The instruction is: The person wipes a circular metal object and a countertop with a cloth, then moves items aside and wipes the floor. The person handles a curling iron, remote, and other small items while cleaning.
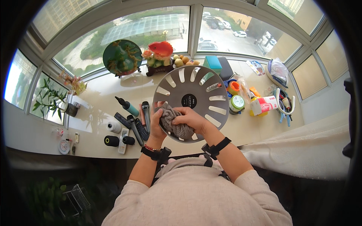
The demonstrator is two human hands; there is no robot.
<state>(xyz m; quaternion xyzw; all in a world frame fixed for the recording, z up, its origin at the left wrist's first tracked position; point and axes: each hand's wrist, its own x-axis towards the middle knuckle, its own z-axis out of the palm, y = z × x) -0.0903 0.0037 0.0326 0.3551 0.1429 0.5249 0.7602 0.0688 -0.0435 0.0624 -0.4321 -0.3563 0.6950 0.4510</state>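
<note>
Viewing remotely, I'm seeing left hand [155, 126] and right hand [195, 120] pinching bunched grey-brown cloth [174, 122] at seven o'clock over slotted grey basin [200, 83]; can't tell whether left is touching basin. Microphone [146, 113] is lying at eight o'clock, green jar [237, 104] standing at three.

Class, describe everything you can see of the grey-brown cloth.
The cloth looks like soft, ribbed, grey-brown fabric. It is bunched into a crumpled wad, with folds hiding its full shape. The left hand and right hand both grip it, over the lower left of a round, slotted grey piece; whether it touches that piece is unclear.
</note>
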